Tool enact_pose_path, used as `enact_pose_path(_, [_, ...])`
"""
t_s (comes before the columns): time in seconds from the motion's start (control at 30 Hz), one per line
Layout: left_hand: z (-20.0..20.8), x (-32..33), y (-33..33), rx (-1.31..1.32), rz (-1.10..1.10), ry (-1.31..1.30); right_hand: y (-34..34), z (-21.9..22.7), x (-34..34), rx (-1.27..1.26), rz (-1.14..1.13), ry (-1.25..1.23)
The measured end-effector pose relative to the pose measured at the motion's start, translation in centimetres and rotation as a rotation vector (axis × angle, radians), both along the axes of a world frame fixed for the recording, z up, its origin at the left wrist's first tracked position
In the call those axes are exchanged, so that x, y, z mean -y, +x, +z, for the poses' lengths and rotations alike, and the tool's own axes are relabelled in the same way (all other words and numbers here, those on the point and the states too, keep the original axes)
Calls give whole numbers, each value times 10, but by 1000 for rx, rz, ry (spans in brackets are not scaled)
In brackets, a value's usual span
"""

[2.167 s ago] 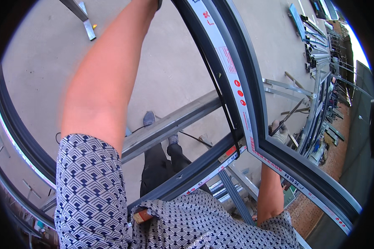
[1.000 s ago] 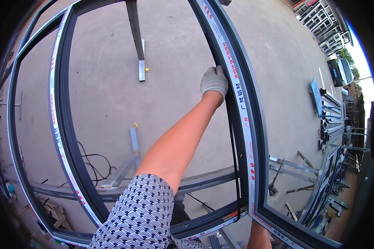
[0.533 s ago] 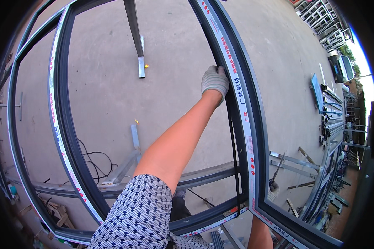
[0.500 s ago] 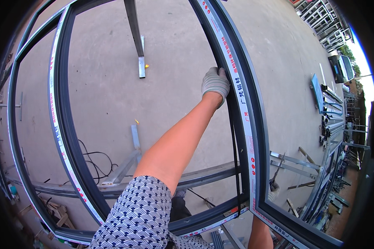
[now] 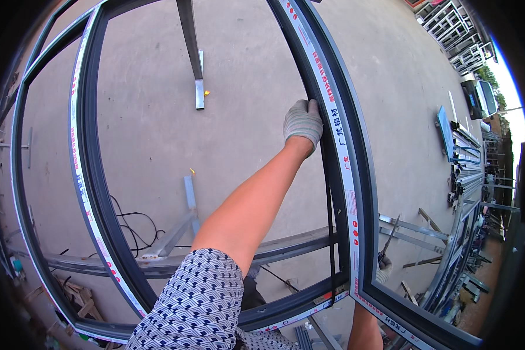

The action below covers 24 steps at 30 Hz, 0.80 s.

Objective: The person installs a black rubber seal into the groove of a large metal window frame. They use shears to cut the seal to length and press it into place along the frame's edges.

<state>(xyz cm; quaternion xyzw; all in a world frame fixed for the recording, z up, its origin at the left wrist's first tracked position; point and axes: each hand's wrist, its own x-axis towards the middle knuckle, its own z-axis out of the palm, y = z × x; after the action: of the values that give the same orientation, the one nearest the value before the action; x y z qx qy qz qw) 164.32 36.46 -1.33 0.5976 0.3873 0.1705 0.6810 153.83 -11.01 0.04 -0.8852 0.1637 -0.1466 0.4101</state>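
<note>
While reaching out over the pale concrete floor (image 5: 251,64), works at a large dark-grey window frame (image 5: 364,181) faced with white printed protective film. Spread across most of the view, one long bar just ahead, one upright well off to the left. Beneath, a grey steel rail (image 5: 163,270), crossing under the near part of the frame.

Has drawn the left hand (image 5: 303,125), in a pale striped glove, back from beyond the top edge to mid-bar, then slightly nearer again over the last half second. Means, by judgement, a shift of work from the far stretch of the bar toward the near corner. Fingers curled against the inner edge; tips hidden, so cannot tell of any pinch or firm hold.

Holds the right hand (image 5: 384,272), also gloved, low beyond the frame's near corner, closed about a slender pointed tool (image 5: 397,225), exact kind unclear. Little changed there lately.

Below the left hand, a thin black strip (image 5: 333,256), running down beside the bar to the near corner and over the lower bar. Looks loose there, probably not yet seated.
</note>
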Motion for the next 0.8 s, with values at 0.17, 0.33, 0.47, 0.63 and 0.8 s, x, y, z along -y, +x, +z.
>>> enact_pose_path(0.17, [14,-11,7,-93,18,-75,-2,3,-5,55,-16,42])
enact_pose_path(0.33, [-8,-3,8,67,14,-10,4,4,-4,29,-46,66])
enact_pose_path(0.47, [-3,0,2,13,-9,32,0,3,-3,41,-37,48])
enact_pose_path(0.63, [4,-5,10,-81,20,-8,3,-3,12,49,-23,-4])
enact_pose_path(0.8, [-5,-36,28,27,158,41,-3,5,-5,20,-25,125])
